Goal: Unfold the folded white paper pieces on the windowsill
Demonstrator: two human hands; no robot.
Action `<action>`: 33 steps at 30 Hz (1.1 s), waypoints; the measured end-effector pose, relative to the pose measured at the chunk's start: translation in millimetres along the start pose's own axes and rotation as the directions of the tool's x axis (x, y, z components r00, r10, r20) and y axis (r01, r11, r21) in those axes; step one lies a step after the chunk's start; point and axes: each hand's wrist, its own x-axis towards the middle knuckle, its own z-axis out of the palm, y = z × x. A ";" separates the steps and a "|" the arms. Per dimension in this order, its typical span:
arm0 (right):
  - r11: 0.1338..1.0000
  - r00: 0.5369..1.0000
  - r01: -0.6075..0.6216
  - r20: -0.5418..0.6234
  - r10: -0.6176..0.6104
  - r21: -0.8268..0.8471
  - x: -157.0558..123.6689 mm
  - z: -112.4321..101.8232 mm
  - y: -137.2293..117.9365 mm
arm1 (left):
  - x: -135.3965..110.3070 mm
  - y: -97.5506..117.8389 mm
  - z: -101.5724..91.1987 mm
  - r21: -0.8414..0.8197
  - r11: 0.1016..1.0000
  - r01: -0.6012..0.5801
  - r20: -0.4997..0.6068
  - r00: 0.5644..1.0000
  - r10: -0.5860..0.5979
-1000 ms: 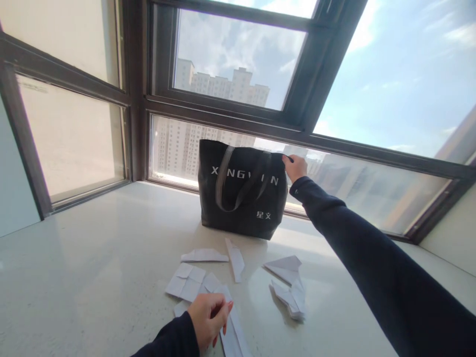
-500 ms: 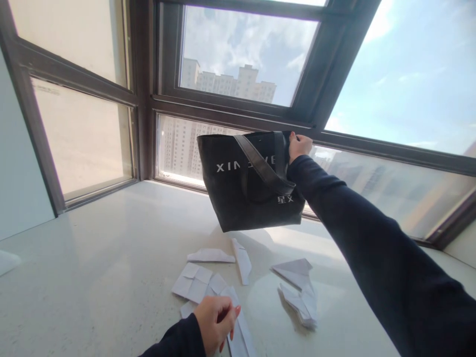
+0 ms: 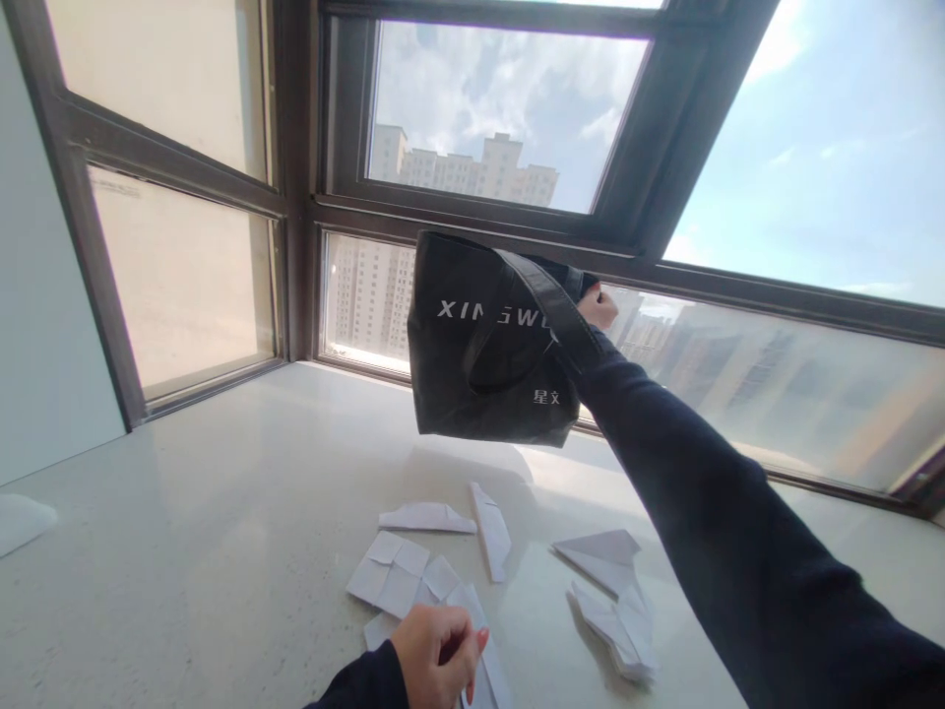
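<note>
My right hand (image 3: 598, 306) is closed on the upper right edge of a black tote bag (image 3: 458, 364). The bag hangs above the sill in front of the window, white lettering facing me and one strap looping across its front. My left hand (image 3: 439, 652) hovers low over several folded white papers, fingers curled in and thumb against them; nothing shows in it. Beneath and beyond it lie a square folded paper (image 3: 388, 571) and a long folded strip (image 3: 493, 679). Two narrow folded papers, one flat (image 3: 426, 517) and one slanted (image 3: 490, 532), rest farther off.
Folded papers (image 3: 620, 630), one shaped like a paper plane (image 3: 601, 556), lie to the right on the pale speckled sill (image 3: 184, 551). A white item (image 3: 22, 522) sits at the left edge. Dark window frames (image 3: 295, 246) enclose the sill, with tall buildings outside.
The bag has turned and tilted, its left side rising and more lettering showing. My right hand still grips its edge. My left hand stays curled over the papers while the view shifts slightly.
</note>
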 end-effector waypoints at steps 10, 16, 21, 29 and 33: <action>0.954 0.984 0.130 0.153 -0.091 -0.272 -25.6 -19.7 36.2 | -2.0 1.8 0.3 -0.053 0.998 0.044 0.022 0.999 -0.042; 0.891 0.951 0.289 0.208 -0.226 -0.350 -13.6 -37.7 28.7 | -3.5 5.0 -2.1 -0.072 0.996 0.042 0.036 0.999 -0.040; 0.867 0.936 0.340 0.224 -0.273 -0.365 -9.1 -42.0 24.9 | -4.9 7.0 -3.9 -0.072 0.996 0.044 0.034 0.999 -0.042; 0.901 0.937 0.317 0.247 -0.248 -0.297 -9.9 -32.8 25.8 | -3.9 4.8 -2.2 -0.072 0.996 0.044 0.027 0.999 -0.042; 0.937 0.948 0.275 0.225 -0.227 -0.215 -11.3 -23.0 25.2 | -2.8 3.3 -0.6 -0.078 0.996 0.046 0.028 0.999 -0.044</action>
